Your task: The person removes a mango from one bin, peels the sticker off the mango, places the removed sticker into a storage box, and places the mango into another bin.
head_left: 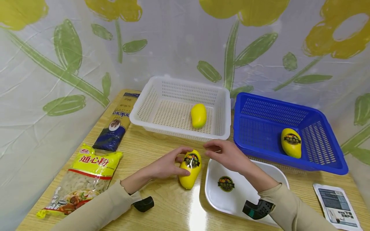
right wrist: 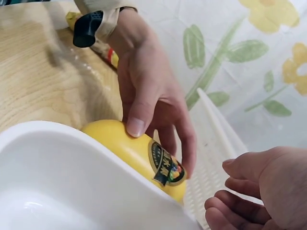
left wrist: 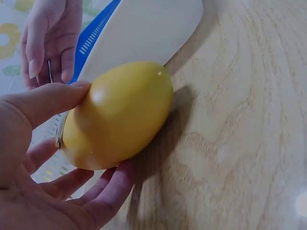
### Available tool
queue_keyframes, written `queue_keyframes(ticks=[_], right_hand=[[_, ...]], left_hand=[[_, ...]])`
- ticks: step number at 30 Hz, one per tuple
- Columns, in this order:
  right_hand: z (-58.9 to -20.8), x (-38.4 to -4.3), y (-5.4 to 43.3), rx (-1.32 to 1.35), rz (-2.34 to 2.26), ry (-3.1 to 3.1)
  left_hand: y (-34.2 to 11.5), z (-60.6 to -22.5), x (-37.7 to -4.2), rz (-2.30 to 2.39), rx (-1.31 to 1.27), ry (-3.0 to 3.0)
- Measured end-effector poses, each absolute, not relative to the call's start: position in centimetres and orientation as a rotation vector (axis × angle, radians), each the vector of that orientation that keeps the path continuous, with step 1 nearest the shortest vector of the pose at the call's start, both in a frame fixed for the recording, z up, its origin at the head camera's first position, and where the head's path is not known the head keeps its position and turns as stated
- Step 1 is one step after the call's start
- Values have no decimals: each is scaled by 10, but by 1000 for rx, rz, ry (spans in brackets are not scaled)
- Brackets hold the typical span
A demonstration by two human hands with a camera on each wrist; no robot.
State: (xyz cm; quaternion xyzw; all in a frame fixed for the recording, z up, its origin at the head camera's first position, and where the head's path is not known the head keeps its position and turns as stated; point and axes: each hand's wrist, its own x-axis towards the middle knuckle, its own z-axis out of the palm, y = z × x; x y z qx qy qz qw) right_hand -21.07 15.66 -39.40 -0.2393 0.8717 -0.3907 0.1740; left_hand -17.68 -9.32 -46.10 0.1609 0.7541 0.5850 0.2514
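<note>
My left hand [head_left: 165, 164] grips a yellow mango [head_left: 188, 179] between thumb and fingers, over the table left of a white tray [head_left: 208, 189]. A dark round sticker [head_left: 192, 160] faces up on this mango. In the left wrist view the fruit's plain side [left wrist: 129, 112] shows, with the thumb on top and fingers beneath. My right hand [head_left: 229, 157] hovers over the tray's back left corner, fingers loosely bent and apart from the mango. The right wrist view shows nothing in that hand [right wrist: 268, 191]. A similar sticker [head_left: 226, 183] lies in the tray.
Behind stands a white basket [head_left: 179, 130] with a plain mango [head_left: 198, 115]. Right of it, a blue basket [head_left: 289, 163] holds a stickered mango [head_left: 290, 149]. A pasta pack [head_left: 115, 125] and a macaroni bag [head_left: 86, 179] lie left; a pouch [head_left: 338, 205] lies right.
</note>
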Motion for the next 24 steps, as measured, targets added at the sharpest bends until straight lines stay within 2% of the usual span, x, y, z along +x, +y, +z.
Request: queue_keyframes(ticks=[24], right_hand=[[-404,-224,124,-901,-821,2570]], left_hand=[[-92,-463,-171,1647,361,2074]])
